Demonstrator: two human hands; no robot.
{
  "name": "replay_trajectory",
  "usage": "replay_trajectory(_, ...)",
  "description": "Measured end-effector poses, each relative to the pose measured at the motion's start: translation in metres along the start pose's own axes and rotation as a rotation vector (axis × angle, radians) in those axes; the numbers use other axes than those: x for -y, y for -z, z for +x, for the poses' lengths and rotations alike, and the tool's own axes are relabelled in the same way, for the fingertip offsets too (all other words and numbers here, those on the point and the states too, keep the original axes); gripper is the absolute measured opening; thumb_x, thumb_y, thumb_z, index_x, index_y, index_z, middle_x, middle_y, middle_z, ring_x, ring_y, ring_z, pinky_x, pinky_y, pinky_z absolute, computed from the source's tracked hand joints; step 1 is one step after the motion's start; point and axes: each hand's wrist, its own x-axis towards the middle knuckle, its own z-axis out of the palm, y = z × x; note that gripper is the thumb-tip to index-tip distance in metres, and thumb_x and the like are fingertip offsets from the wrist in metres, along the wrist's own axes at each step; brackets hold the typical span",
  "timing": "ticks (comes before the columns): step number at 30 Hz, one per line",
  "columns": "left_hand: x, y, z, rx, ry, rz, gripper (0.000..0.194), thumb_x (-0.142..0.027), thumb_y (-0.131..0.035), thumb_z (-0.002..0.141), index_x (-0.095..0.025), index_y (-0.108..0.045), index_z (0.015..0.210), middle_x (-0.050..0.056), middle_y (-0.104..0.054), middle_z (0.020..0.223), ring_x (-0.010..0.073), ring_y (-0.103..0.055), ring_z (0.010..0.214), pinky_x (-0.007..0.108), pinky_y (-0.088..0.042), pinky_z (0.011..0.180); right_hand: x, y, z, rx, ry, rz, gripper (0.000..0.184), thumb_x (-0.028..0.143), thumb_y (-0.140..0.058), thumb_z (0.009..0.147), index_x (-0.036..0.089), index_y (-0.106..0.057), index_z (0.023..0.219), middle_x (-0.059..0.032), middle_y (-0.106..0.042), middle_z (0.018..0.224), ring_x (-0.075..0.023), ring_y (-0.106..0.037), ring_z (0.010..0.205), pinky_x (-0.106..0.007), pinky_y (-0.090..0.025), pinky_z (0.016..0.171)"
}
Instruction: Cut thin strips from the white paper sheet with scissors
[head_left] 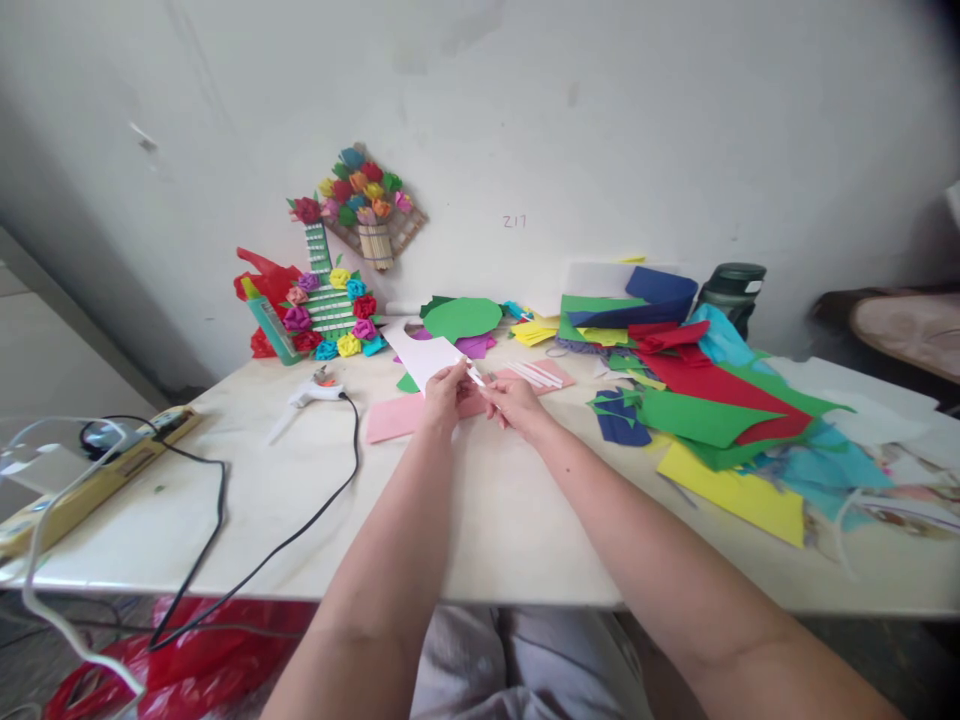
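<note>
Over a pink sheet (pixel 394 418), both hands meet on a thin white paper strip or roll (pixel 475 376). My left hand (pixel 446 392) pinches its upper end. The fingers of my right hand (pixel 514 402) are closed round its lower end. Several slim white paper sticks (pixel 536 374) lie just beyond my right hand, on the pink sheet. Behind my left hand lies a white sheet (pixel 424 358) with a curved cutout. Whether the piece in my hands is rolled or folded is too small to tell.
A white glue gun (pixel 319 391) with a black cord lies left, near a power strip (pixel 142 455). A glue bottle (pixel 270 322) leans by a flower-decorated craft (pixel 332 310). Coloured sheets (pixel 705 415) pile up on the right, before a dark bottle (pixel 731 293).
</note>
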Motion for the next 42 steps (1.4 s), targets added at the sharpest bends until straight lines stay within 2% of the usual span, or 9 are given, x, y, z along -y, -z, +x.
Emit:
replay_trajectory(7,0.002,0.002,0.003,0.012,0.019,-0.020,0.037,-0.039,-0.077,0.052,-0.010,-0.062,0.069,0.000,-0.055,0.051,0.0079,-0.051,0.045,0.020,-0.041,0.048,0.004,0.001,-0.002,-0.005,-0.036,0.081,0.016,0.024,-0.053,0.076,0.015,-0.053,0.063,0.0061,-0.050,0.039,-0.0031,-0.034,0.024,-0.015,-0.019,0.026)
replay_trajectory(12,0.004,0.000,0.004,0.002,-0.015,-0.112,0.033,-0.038,-0.074,0.056,-0.011,-0.061,0.070,0.000,-0.055,0.050,0.0078,-0.050,0.042,0.021,-0.041,0.046,0.013,0.004,-0.007,0.156,-0.162,0.382,0.014,0.026,-0.053,0.079,0.012,-0.058,0.076,0.0061,-0.051,0.044,-0.0008,-0.029,0.025,-0.014,-0.016,0.026)
replay_trajectory(16,0.004,0.000,0.004,-0.003,-0.011,-0.086,0.033,-0.038,-0.074,0.056,-0.011,-0.061,0.070,0.000,-0.056,0.050,0.0086,-0.051,0.042,0.021,-0.041,0.045,0.011,0.007,-0.006,0.187,-0.188,0.423,0.018,0.029,-0.053,0.081,0.012,-0.059,0.081,0.0045,-0.053,0.047,-0.0010,-0.032,0.026,-0.014,-0.019,0.027)
replay_trajectory(22,0.001,0.002,0.004,-0.125,-0.031,-0.020,0.034,-0.038,-0.075,0.053,-0.011,-0.060,0.066,0.000,-0.055,0.050,0.0081,-0.050,0.041,0.021,-0.038,0.044,0.007,0.009,0.000,0.091,-0.172,0.250,0.039,0.041,-0.034,0.088,0.012,-0.059,0.089,-0.0018,-0.060,0.053,-0.0056,-0.040,0.029,-0.017,-0.026,0.028)
replay_trajectory(26,-0.003,0.001,0.002,-0.160,-0.018,-0.004,0.037,-0.041,-0.075,0.052,-0.011,-0.060,0.067,0.000,-0.056,0.051,0.0086,-0.051,0.042,0.022,-0.039,0.045,0.003,0.008,0.003,-0.049,-0.029,-0.106,0.030,0.041,-0.052,0.079,0.013,-0.062,0.081,-0.0025,-0.062,0.059,-0.0064,-0.045,0.034,-0.018,-0.029,0.031)
replay_trajectory(30,-0.006,-0.002,-0.003,-0.167,-0.013,0.012,0.040,-0.044,-0.074,0.052,-0.011,-0.059,0.067,0.003,-0.059,0.055,0.0109,-0.054,0.045,0.024,-0.042,0.048,-0.005,0.005,0.007,-0.155,0.196,-0.457,0.019,0.032,-0.065,0.068,0.017,-0.066,0.079,-0.0050,-0.067,0.076,-0.0112,-0.058,0.054,-0.018,-0.039,0.042)
replay_trajectory(33,-0.006,-0.003,-0.004,-0.126,-0.003,0.010,0.039,-0.044,-0.074,0.054,-0.011,-0.059,0.070,0.006,-0.063,0.060,0.0127,-0.057,0.048,0.025,-0.044,0.050,-0.007,0.004,0.007,-0.154,0.228,-0.537,0.010,0.027,-0.062,0.069,0.018,-0.066,0.073,-0.0031,-0.065,0.064,-0.0120,-0.057,0.053,-0.019,-0.039,0.044)
replay_trajectory(37,-0.004,-0.001,-0.001,-0.102,0.019,-0.023,0.033,-0.039,-0.072,0.059,-0.011,-0.058,0.071,0.006,-0.063,0.060,0.0130,-0.057,0.048,0.025,-0.045,0.050,0.001,0.004,0.004,-0.110,0.061,-0.297,0.011,0.022,-0.057,0.073,0.016,-0.061,0.065,0.0031,-0.054,0.046,-0.0066,-0.045,0.034,-0.018,-0.032,0.035)
replay_trajectory(42,-0.004,0.001,0.001,-0.084,0.034,-0.034,0.027,-0.034,-0.070,0.063,-0.011,-0.058,0.072,0.006,-0.063,0.059,0.0105,-0.054,0.044,0.024,-0.044,0.050,0.010,0.006,-0.004,-0.021,-0.099,0.013,0.018,0.020,-0.060,0.071,0.015,-0.051,0.056,0.0050,-0.050,0.041,-0.0041,-0.040,0.029,-0.015,-0.026,0.030)
